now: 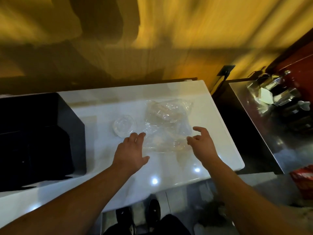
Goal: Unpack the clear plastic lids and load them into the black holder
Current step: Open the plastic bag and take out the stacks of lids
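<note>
A crumpled clear plastic bag point(166, 123) holding clear lids lies on the white counter point(105, 106), right of centre. A short stack of clear round lids point(124, 125) sits loose just left of the bag. The black holder point(39, 133) stands at the counter's left side. My left hand point(131, 150) hovers over the counter with spread fingers, its fingertips at the bag's near left edge. My right hand point(202, 140) is open with curled fingers at the bag's near right edge. Neither hand holds anything. The frame is blurred.
To the right, across a dark gap, a steel counter point(271, 133) carries metal containers point(272, 89) and white paper. A red packet point(303, 177) lies at the far right. A yellow wall rises behind. The counter's near edge and my black shoes are below.
</note>
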`<state>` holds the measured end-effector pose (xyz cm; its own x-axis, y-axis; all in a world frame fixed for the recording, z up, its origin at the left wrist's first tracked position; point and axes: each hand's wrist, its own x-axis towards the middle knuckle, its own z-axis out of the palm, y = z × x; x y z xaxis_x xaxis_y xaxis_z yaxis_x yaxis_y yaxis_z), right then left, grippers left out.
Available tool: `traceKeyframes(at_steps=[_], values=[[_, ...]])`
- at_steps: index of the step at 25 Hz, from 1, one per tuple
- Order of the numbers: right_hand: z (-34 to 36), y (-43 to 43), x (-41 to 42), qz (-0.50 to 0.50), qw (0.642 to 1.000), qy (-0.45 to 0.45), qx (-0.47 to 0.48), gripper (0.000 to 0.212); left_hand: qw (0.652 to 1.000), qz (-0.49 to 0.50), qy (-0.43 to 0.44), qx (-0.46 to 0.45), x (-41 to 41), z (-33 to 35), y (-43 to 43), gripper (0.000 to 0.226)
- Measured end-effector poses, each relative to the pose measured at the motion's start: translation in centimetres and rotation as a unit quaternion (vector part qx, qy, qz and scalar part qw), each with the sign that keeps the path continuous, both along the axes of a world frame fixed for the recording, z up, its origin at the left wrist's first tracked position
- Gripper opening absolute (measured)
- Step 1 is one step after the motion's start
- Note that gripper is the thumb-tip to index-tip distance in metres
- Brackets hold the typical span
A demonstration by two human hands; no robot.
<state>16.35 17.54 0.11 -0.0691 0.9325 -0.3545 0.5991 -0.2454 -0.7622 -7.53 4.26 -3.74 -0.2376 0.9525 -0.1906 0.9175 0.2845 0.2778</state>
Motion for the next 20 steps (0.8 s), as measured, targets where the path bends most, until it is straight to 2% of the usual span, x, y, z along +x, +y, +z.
traceKeyframes(at_steps=[4,7,9,11,13,15,16,18,20], values=[[1.9,0.2,0.2,0.008,0.995,0.104,-0.007,0.025,0.988,-0.002,0.012,0.153,-0.7,2.0,-0.2,0.059],[3.2,1.3,0.6,0.015,0.994,0.110,0.022,0.028,0.977,-0.014,0.002,0.214,-1.3,4.1,1.2,0.024],[3.9,2.2,1.2,0.048,0.993,0.089,0.061,0.035,0.974,-0.021,-0.007,0.226,-1.4,5.6,2.5,0.011],[4.7,2.8,2.0,0.124,0.987,0.029,0.094,0.054,0.975,-0.008,-0.031,0.220,-1.3,6.9,3.8,0.006],[5.2,3.2,2.3,0.216,0.963,-0.072,0.146,0.065,0.974,0.017,-0.052,0.221,-1.3,8.0,4.6,0.005],[5.5,3.7,2.4,0.268,0.926,-0.141,0.225,0.055,0.968,0.034,-0.063,0.238,-1.5,8.7,5.2,0.004],[5.8,4.1,2.4,0.273,0.917,-0.144,0.254,0.044,0.966,0.041,-0.065,0.245,-1.6,9.0,5.5,0.004],[6.1,4.9,2.2,0.269,0.912,-0.128,0.284,0.025,0.966,0.052,-0.062,0.246,-2.0,9.2,5.6,0.005],[6.3,5.5,2.0,0.262,0.912,-0.114,0.295,0.016,0.966,0.063,-0.058,0.243,-2.5,9.1,5.6,0.007]])
